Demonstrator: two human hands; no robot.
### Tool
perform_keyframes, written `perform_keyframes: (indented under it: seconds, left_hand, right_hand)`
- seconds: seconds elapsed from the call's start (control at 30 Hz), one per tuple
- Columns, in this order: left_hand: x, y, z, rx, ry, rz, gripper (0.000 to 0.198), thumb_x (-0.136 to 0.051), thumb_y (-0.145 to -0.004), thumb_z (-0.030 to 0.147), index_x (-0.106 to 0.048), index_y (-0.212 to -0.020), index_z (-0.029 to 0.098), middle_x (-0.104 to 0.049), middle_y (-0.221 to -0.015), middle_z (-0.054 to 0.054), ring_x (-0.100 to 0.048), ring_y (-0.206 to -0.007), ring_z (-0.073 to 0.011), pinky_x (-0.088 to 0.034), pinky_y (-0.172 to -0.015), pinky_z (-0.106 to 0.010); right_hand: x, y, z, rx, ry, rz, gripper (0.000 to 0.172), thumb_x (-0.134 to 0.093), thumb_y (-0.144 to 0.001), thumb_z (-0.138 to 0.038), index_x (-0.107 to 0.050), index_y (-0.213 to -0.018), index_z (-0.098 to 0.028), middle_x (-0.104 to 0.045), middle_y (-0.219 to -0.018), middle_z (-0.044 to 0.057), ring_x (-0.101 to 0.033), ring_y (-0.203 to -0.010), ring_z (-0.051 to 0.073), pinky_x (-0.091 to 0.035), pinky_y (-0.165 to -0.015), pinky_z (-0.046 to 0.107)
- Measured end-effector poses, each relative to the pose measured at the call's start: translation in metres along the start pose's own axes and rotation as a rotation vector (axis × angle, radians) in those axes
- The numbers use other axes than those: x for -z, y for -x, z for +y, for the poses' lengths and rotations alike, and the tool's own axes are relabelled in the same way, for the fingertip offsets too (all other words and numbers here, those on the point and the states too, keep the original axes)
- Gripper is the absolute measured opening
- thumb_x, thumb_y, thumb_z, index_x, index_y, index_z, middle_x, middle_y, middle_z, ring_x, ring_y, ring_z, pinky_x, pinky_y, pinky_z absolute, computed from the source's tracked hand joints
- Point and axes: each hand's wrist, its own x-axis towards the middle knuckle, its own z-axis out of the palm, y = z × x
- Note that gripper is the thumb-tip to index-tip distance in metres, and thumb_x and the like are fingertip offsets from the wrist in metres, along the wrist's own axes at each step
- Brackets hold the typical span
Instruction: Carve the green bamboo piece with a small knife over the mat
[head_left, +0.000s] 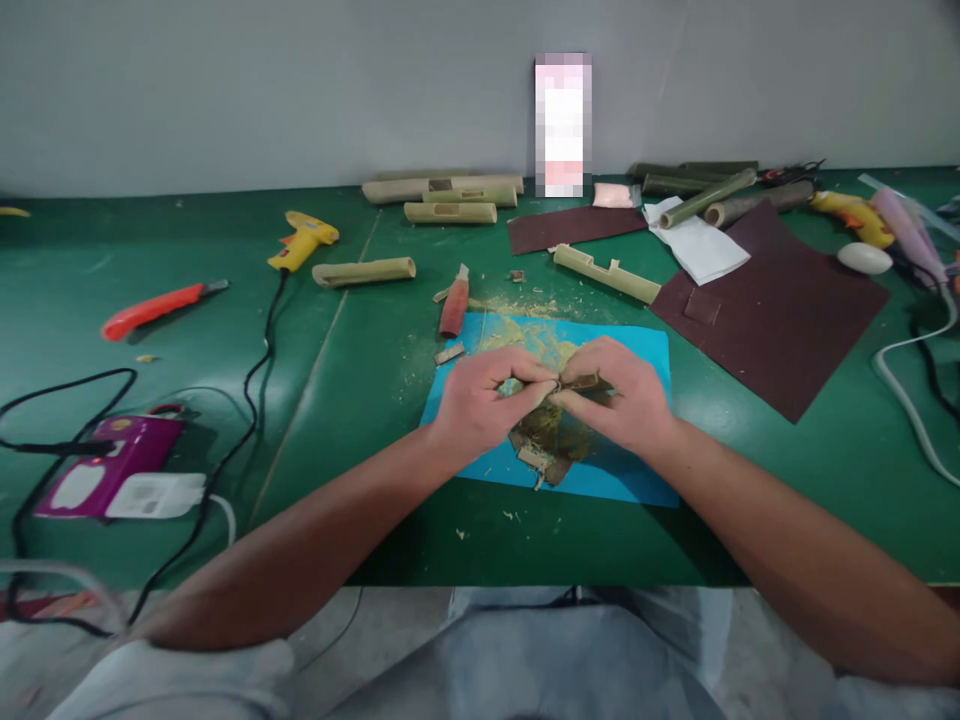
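Note:
Over a blue mat (645, 350), my left hand (495, 400) and my right hand (619, 395) meet fingertip to fingertip. Both are closed in a pinch on a small brown strip (589, 382), which looks like folded sandpaper; the fingers cover much of it. Beneath them lie a dust-covered brown sheet (540, 430) and a short pale bamboo piece (532, 459). Yellowish dust and shavings are spread over the mat's far part. Just beyond the mat's left corner is a red-handled knife (454, 305), its blade pointing away from me.
Cut bamboo tubes (364, 272) lie along the back, with a notched one (607, 275) nearer the mat. Large brown sandpaper (780, 310) is at right. On the left are a yellow glue gun (304, 240), an orange cutter (161, 308) and a purple power strip (124, 460) with cables.

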Motion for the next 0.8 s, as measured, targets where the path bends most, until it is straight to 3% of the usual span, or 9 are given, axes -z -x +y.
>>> perform_keyframes:
  seconds: [0.43,0.57,0.7,0.8]
  left_hand:
    - [0.0,0.004,0.001,-0.018,0.104,-0.026,0.008,-0.073,-0.089,0.026,-0.079,-0.092,0.022,-0.081,-0.096,-0.006,-0.077,-0.091,-0.0203,-0.064,-0.085,-0.035]
    - [-0.006,0.002,0.0,0.14,0.237,0.011,0.011,-0.084,-0.08,0.03,-0.079,-0.085,0.022,-0.079,-0.089,-0.005,-0.075,-0.089,-0.0196,-0.062,-0.085,-0.033]
    - [-0.007,-0.003,-0.002,0.377,0.513,-0.047,0.019,-0.091,-0.073,0.033,-0.077,-0.078,0.021,-0.076,-0.085,-0.003,-0.071,-0.082,-0.0158,-0.059,-0.077,-0.028]
    - [-0.003,-0.007,-0.004,0.478,0.596,-0.069,0.022,-0.092,-0.071,0.035,-0.076,-0.073,0.021,-0.074,-0.08,-0.001,-0.067,-0.077,-0.0138,-0.056,-0.073,-0.026]
  right_hand:
    - [0.001,0.0,-0.003,-0.006,0.019,0.04,0.023,-0.062,-0.095,-0.044,-0.061,-0.079,-0.027,-0.07,-0.077,0.001,-0.065,-0.078,0.019,-0.051,-0.073,0.035]
    - [-0.002,0.0,0.002,0.075,0.094,0.104,0.02,-0.062,-0.095,-0.039,-0.059,-0.079,-0.027,-0.069,-0.077,0.001,-0.063,-0.075,0.018,-0.05,-0.071,0.035]
    - [-0.004,-0.002,0.005,0.152,0.224,0.078,0.021,-0.059,-0.096,-0.038,-0.059,-0.079,-0.026,-0.07,-0.078,0.001,-0.062,-0.077,0.018,-0.047,-0.071,0.035]
    - [-0.004,-0.004,0.004,0.204,0.312,0.079,0.026,-0.057,-0.098,-0.041,-0.058,-0.078,-0.025,-0.069,-0.077,0.001,-0.061,-0.076,0.018,-0.044,-0.07,0.035]
